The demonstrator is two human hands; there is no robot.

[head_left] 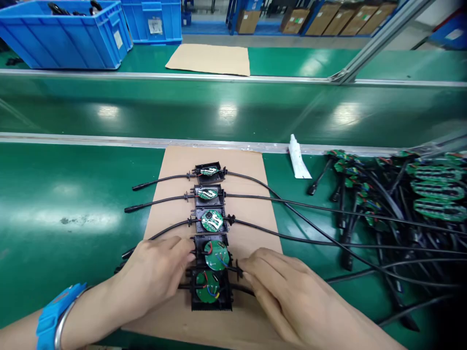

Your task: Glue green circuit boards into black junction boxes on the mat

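Several open black plastic cases stand in a column on a sheet of brown cardboard (244, 182), each holding a round green circuit board with black cables out of both sides. My left hand (156, 272) is closed at the left edge of the second-nearest case (194, 243), fingers on its cable, which they mostly hide. On the other side my right hand (288, 287) pinches the black cable (237, 269) beside its flanged grommet. That case's circuit board (216, 255) shows red and blue wires. Nearest me lies another case (211, 305) with its board (207, 287). White paste marks the farther boards (212, 220).
To the right lies a heap of black cables with green boards (365, 194); several long cables cross toward it. A white tube (298, 158) lies near the bench's back rail. Blue bins (73, 41) and a cardboard piece (211, 59) sit on the far green surface.
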